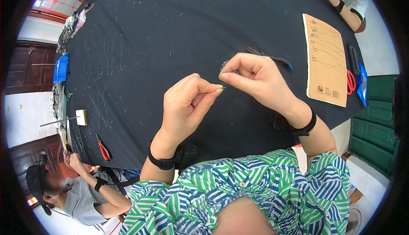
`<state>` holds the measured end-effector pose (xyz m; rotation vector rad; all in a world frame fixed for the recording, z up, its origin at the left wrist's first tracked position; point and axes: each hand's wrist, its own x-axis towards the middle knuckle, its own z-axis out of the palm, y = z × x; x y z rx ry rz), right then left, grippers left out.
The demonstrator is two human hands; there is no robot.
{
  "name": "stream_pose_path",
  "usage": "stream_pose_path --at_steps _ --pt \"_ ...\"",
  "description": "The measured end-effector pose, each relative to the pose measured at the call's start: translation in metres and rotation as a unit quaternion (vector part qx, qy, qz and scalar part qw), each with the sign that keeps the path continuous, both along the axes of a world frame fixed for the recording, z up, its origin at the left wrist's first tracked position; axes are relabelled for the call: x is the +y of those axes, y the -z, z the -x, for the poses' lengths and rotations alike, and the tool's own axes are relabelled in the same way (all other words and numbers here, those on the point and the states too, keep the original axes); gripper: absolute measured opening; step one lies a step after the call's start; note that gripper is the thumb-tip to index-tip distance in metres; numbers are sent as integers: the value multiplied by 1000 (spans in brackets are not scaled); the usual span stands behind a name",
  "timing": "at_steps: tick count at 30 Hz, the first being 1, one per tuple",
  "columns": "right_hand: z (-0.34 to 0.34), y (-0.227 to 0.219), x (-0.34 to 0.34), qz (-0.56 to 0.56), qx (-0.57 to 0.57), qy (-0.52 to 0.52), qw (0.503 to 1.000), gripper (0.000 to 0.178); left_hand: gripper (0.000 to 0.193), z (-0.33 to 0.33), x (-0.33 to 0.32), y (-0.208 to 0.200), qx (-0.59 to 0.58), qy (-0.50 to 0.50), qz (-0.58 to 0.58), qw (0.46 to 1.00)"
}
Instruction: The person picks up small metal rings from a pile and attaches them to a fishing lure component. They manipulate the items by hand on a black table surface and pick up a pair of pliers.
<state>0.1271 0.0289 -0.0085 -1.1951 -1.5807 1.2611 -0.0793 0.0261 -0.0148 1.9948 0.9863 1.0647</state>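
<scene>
My left hand (189, 100) and my right hand (257, 79) meet over the black cloth, fingertips nearly touching. Each has thumb and forefinger pinched together. Between them is a small tangle of thin, dark green thread or wire (222, 69); its loops show beside my right fingertips, and a short bit shows at my left fingertips. The fingers hide part of it, and its exact kind is too fine to make out. Just beyond my right hand lie dark pliers (272, 57) with a blue-tipped handle.
To the right lies a brown notebook (324, 73) with thin strands on it, beside red-handled scissors (350, 82) and a blue packet (362, 83). Red-handled pliers (102, 147) rest at left, near a white block (81, 117). Thread scraps litter the cloth. Other people sit around the table.
</scene>
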Motion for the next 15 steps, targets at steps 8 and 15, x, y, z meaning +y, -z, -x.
stream_pose_path --at_steps 8,15 --pt "2 -1 -4 77 38 -55 995 10 6 1 -4 4 -101 -18 103 989" --pt "3 -1 -4 101 61 -73 990 12 7 -1 -6 4 -218 -4 259 941"
